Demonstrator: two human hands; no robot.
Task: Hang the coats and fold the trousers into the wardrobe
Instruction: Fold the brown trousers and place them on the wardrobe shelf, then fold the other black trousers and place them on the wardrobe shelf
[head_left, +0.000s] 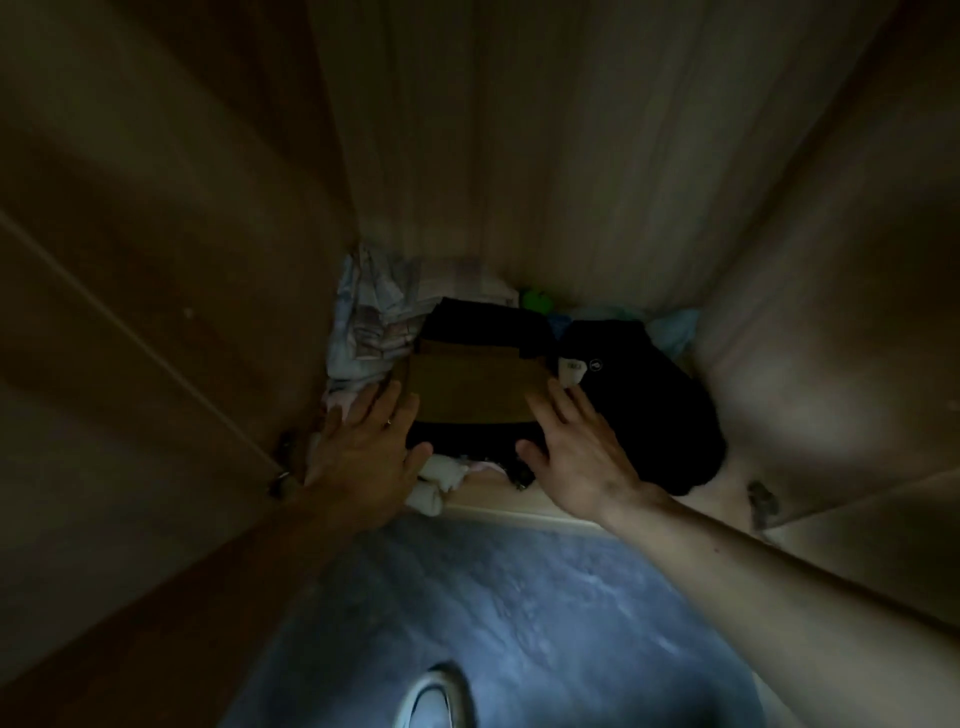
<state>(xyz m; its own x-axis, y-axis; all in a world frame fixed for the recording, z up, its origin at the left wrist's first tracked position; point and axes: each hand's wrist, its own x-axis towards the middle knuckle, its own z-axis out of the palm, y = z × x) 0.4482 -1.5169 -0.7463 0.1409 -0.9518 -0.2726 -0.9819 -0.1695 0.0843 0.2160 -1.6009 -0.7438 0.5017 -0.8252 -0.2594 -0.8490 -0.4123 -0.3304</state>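
On the wardrobe (519, 156) floor, folded brown trousers (475, 387) lie flat on top of a black folded pile (485, 319). The left hand (363, 447) rests against their left edge with straight fingers, thumb spread toward the pile's front, gripping nothing; a ring (388, 422) shows on one finger. The right hand (576, 452) lies flat too, fingers straight and spread, its fingertips touching the trousers' right edge. Just beside the pile on the right sits a black garment (654, 410) with a white tag (571, 370). Pale checked cloth (384, 306) is bunched in the left back corner, and something green (535, 300) shows behind the pile. White fabric (441, 480) lies at the front, between the wrists. Blue flooring (519, 597) spreads below the wardrobe's ledge.
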